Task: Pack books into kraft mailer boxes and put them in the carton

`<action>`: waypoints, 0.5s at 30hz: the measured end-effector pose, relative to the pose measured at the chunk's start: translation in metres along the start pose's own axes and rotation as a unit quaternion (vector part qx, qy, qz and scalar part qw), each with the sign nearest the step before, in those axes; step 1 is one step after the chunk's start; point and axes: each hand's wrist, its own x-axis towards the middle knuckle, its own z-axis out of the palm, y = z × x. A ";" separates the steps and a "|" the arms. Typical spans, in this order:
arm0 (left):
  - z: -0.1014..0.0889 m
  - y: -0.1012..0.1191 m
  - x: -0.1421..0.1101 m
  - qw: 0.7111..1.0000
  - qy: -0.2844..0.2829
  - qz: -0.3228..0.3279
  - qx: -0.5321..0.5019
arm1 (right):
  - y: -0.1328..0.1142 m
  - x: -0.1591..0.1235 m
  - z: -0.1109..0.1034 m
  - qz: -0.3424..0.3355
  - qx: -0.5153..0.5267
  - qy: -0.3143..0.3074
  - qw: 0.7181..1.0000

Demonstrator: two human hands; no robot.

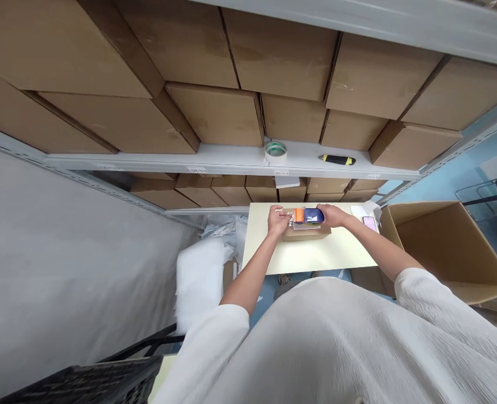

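Note:
On the pale yellow table [282, 259] sits a small cardboard box [307, 233], directly in front of me. Above its top lies an orange and blue tape dispenser [309, 215], gripped at its blue end by my right hand [331, 215]. From the left, my left hand [278, 220] reaches the orange end, its fingers bent and closed on a shiny strip of clear tape [291, 219]. The dispenser and my fingers hide part of the box top. A white label or paper shows just under the dispenser.
A shelf [227, 160] of cardboard boxes spans the view ahead, holding a tape roll [276, 150] and a yellow-black utility knife [337, 160]. A phone [369, 223] lies at the table's right; beyond it stands a large open carton [446, 241]. White wrapping [200, 275] stands left.

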 end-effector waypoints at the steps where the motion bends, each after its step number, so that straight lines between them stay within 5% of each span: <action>1: -0.001 0.001 -0.001 1.000 0.000 0.001 -0.005 | -0.001 0.000 -0.001 0.002 -0.003 -0.006 1.000; 15: -0.018 -0.010 0.009 0.999 0.017 0.017 -0.035 | -0.012 0.001 0.000 -0.003 -0.026 -0.019 0.999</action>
